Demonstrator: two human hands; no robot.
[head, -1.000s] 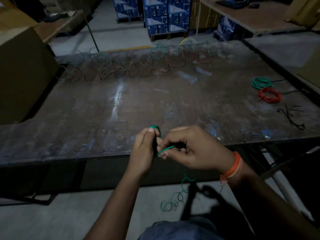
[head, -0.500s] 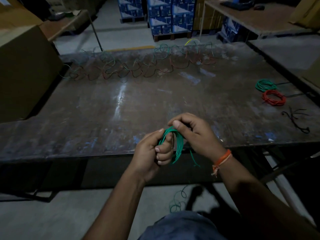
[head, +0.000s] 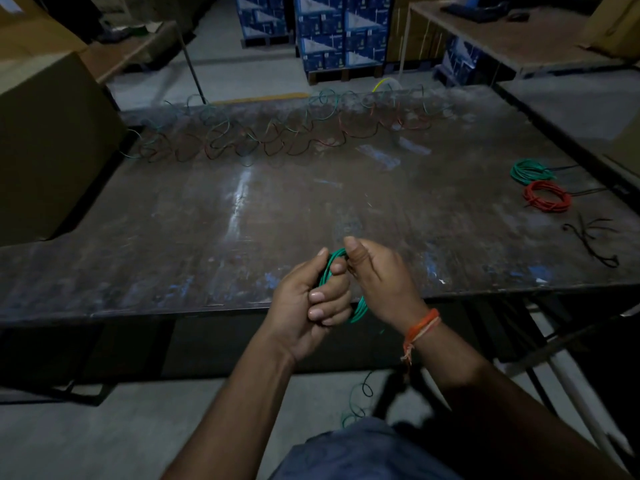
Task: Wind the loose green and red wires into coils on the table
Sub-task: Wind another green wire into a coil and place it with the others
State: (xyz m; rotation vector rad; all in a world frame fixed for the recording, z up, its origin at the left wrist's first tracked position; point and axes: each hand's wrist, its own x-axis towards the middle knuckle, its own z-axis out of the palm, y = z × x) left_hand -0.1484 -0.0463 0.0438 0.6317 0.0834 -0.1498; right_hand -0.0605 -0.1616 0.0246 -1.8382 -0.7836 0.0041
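Note:
My left hand [head: 311, 303] grips a small coil of green wire [head: 330, 265] above the near edge of the dark table [head: 242, 220]. My right hand [head: 379, 278] is closed around the same coil from the right, thumb raised. The wire's loose tail [head: 356, 400] hangs in curls to the floor below my hands. Loose green and red wires [head: 277, 136] lie tangled in a long row along the table's far edge. A finished green coil [head: 530, 171] and a finished red coil [head: 547, 197] rest at the right.
A black wire piece [head: 592, 240] lies near the right edge. A big cardboard box [head: 45, 143] stands at the left end. Blue cartons [head: 339, 32] are stacked on the floor beyond, and another table [head: 519, 39] stands at the back right.
The green coil has grown in my hands. My right hand has swung round it, from below the table edge up over the coil. The tail on the floor has shortened.

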